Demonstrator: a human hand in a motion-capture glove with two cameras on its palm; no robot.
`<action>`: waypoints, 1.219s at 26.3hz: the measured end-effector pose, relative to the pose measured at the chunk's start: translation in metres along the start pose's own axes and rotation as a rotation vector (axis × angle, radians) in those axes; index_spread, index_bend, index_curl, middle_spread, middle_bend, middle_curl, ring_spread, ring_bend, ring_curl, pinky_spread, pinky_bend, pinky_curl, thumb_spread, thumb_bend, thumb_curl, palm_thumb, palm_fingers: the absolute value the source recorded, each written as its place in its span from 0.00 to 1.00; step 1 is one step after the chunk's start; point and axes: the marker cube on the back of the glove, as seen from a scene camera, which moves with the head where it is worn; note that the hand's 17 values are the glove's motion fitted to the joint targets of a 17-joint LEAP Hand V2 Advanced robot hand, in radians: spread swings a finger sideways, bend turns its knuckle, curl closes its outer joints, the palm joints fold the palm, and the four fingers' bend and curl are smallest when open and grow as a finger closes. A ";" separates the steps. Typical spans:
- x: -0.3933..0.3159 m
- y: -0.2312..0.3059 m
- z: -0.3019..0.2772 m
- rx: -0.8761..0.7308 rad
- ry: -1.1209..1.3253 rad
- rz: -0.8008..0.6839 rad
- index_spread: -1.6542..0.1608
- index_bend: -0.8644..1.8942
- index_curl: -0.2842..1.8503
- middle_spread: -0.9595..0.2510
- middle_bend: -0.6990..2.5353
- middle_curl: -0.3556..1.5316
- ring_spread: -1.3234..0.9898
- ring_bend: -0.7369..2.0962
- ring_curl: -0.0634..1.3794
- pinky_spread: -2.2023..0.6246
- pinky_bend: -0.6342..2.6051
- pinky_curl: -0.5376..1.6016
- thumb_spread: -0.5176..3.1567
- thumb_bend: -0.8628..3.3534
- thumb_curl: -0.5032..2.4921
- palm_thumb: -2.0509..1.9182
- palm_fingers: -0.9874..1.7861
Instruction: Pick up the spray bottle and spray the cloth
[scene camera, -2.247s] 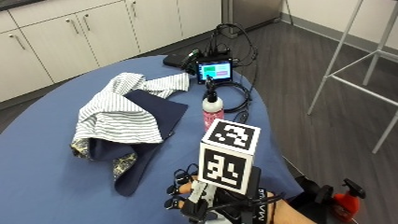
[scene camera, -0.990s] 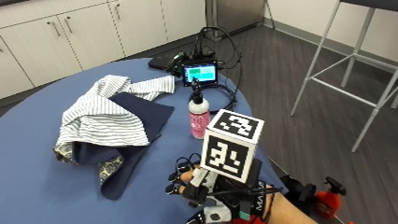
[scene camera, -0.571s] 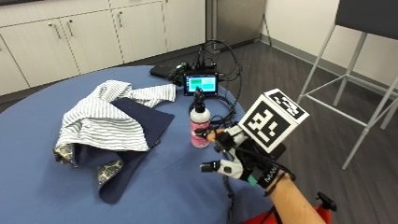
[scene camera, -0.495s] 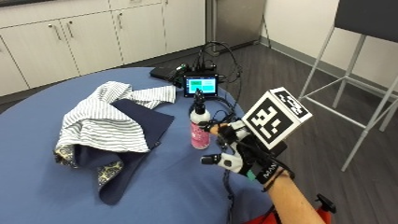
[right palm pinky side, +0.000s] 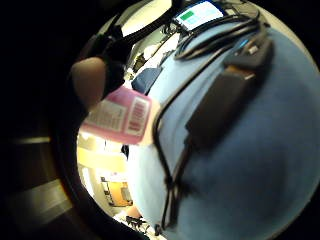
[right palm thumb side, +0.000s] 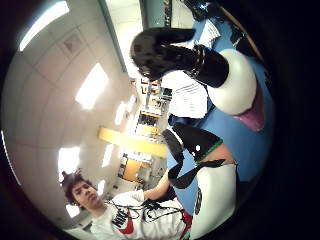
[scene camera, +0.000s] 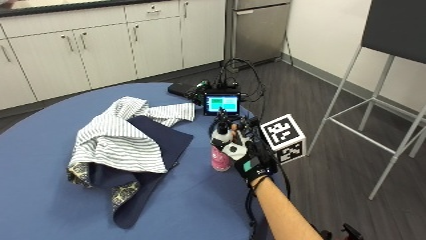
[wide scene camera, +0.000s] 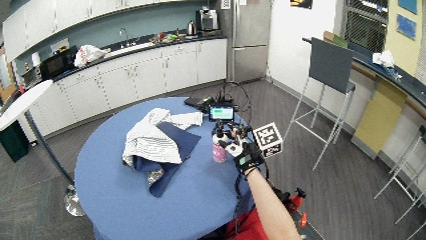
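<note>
The round blue counter (scene camera: 40, 200) carries everything; spread over its middle, running toward the far edge, lies the cloth (scene camera: 126, 145), a striped white piece heaped on a dark navy one with a patterned bit showing at the near side; at the far edge, among black cables, stands a small monitor (scene camera: 221, 104) with a lit screen, its writing too small to read; near the right edge, between the monitor and the person, stands the spray bottle (scene camera: 220, 150), upright on the counter, pink-bodied with a white shoulder and a black spray head; the gloved right hand (scene camera: 249, 161) is at the bottle's right side, fingers reaching round its upper part, though whether they have clamped on it I cannot tell; the palm views show the bottle close against the palm. The step in hand seems to be the grasp itself, the first part of the task, with lifting and spraying not yet done; the next move probably calls for seating the fingers on the neck, a finger on the trigger, then lifting and turning the nozzle toward the cloth. The bottle's pink label (right palm pinky side: 120, 117) bears white print panels and a barcode, none of it legible.
</note>
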 end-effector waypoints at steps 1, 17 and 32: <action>0.002 -0.001 0.005 0.001 -0.004 0.011 0.73 0.32 0.22 0.75 0.32 0.39 0.57 0.39 0.26 0.82 0.33 0.43 0.43 0.20 0.26 0.68 0.58; 0.018 -0.006 0.012 0.248 -0.031 0.057 0.76 0.35 0.23 0.69 0.35 0.42 0.52 0.45 0.31 0.81 0.29 0.41 0.39 0.21 0.29 0.75 0.71; -0.059 -0.062 -0.050 -0.208 0.067 0.094 0.79 0.35 0.24 0.69 0.33 0.43 0.52 0.47 0.33 0.78 0.29 0.42 0.34 0.20 0.33 0.77 0.75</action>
